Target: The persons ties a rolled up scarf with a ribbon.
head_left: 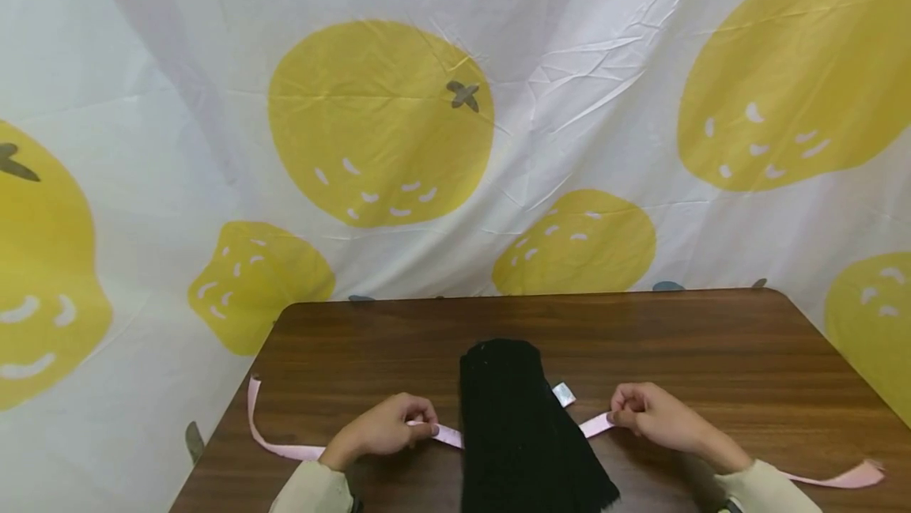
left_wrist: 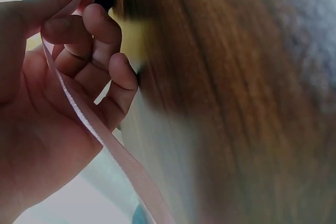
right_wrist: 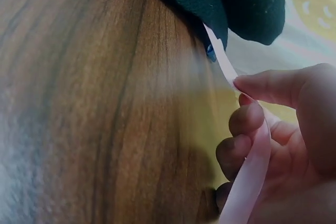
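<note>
Pinching pink ribbon [head_left: 450,437] between thumb and fingers, with the left hand [head_left: 387,424] and the right hand [head_left: 658,416], on either side of the black cloth [head_left: 508,426]. Passing out of sight at the cloth's edges, trailing beyond both wrists. Lying on the brown counter [head_left: 370,355], near a small pale tag [head_left: 564,394]. Backed by a fruit-printed sheet [head_left: 584,118].

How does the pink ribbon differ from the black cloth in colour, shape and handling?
The ribbon is pale pink; the cloth is black. The ribbon is a narrow strip, while the cloth is broad and bulky. The left hand and right hand pinch the ribbon, but neither touches the cloth. Both look like fabric.
</note>
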A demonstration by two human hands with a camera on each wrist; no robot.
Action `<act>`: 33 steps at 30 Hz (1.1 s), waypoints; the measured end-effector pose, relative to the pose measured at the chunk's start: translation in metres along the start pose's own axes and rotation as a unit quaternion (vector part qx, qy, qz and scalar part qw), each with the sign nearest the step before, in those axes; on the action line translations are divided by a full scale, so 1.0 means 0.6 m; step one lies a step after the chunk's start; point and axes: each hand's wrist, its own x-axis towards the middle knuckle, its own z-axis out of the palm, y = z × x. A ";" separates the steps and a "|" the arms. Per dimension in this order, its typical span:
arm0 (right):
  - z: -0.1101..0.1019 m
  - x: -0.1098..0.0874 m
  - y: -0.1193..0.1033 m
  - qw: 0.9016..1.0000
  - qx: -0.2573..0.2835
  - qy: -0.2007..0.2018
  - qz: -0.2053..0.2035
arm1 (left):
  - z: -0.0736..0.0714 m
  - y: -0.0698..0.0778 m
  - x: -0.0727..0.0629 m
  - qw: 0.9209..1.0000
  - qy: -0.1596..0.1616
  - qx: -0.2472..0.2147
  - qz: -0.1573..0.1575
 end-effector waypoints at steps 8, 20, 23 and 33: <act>0.002 0.005 -0.008 0.999 -0.009 0.033 0.023 | -0.004 -0.001 0.004 1.000 0.015 0.009 -0.008; -0.003 -0.004 -0.006 0.999 -0.024 0.035 -0.008 | -0.014 0.014 -0.004 0.999 0.013 0.046 0.024; -0.006 -0.003 -0.005 1.000 -0.027 0.013 -0.009 | -0.016 0.017 -0.003 0.999 0.004 0.044 0.027; -0.011 -0.007 -0.033 0.997 -0.047 -0.052 -0.019 | -0.020 0.032 0.000 0.999 0.002 0.033 0.019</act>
